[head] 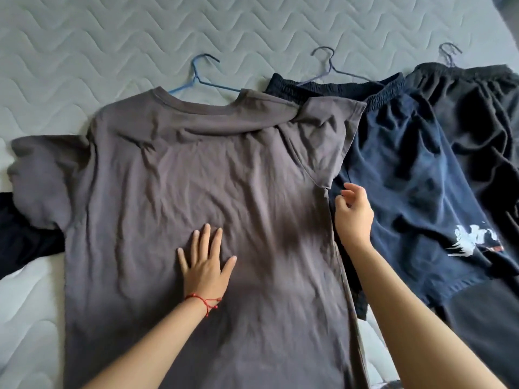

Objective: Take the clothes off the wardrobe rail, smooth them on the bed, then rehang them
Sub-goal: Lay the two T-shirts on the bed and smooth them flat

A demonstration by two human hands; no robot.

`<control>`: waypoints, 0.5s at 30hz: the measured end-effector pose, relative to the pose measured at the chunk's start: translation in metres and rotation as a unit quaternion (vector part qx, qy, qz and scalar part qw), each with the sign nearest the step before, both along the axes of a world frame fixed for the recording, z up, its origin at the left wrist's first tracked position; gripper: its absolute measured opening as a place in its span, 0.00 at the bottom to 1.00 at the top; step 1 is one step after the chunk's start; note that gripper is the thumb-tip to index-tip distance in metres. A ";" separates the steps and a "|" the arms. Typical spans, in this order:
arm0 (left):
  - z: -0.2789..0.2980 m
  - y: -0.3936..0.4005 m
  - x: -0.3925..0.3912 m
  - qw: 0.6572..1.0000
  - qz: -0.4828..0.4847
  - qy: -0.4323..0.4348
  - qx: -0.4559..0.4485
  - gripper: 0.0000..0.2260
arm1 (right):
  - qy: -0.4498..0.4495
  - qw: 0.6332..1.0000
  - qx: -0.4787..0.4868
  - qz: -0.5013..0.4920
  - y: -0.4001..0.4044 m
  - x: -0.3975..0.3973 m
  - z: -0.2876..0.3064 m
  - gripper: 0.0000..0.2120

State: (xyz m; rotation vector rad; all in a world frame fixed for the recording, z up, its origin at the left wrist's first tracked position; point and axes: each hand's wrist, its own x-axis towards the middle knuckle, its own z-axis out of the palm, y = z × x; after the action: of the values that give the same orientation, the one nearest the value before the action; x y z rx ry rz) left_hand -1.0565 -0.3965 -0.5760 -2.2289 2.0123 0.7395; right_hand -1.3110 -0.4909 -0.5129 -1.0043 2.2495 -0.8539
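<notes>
Where the pale quilted mattress of the bed [84, 51] shows at the far left, a dark garment [25, 234] lies partly under the sleeve of a grey short-sleeved cotton T-shirt [196, 164]. This wrinkled T-shirt lies spread flat on the bed, still on a blue wire hanger [196, 77] whose hook sticks out past the collar. Flat on the shirt's lower middle rests the left hand [206, 265], fingers straight and spread, a red string bracelet [206, 301] at its wrist. At the shirt's right edge is the right hand [354, 214], fingers loosely curled, holding nothing that I can make out. Right of it lie navy shorts with a white print [421, 178] on a grey wire hanger [331, 68], then a black garment [483, 113] on another hanger [449, 54].
</notes>
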 end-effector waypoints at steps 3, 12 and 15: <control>-0.010 0.002 -0.003 0.999 0.006 -0.038 0.008 0.31 | -0.011 1.000 0.013 -0.025 -0.041 -0.014 -0.005 0.17; -0.020 0.002 -0.001 0.996 0.004 -0.092 -0.002 0.29 | -0.282 0.955 0.033 -0.087 -0.104 -0.018 -0.025 0.12; -0.018 0.002 -0.003 0.995 -0.003 -0.097 0.020 0.30 | -0.328 0.938 0.033 -0.109 -0.101 -0.019 -0.020 0.10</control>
State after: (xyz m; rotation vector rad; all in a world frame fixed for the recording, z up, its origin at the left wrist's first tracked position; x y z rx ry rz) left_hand -1.0596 -0.3948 -0.5938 -2.1781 1.8955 0.5346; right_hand -1.3296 -0.5916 -0.5331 -0.3511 1.8019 -1.0150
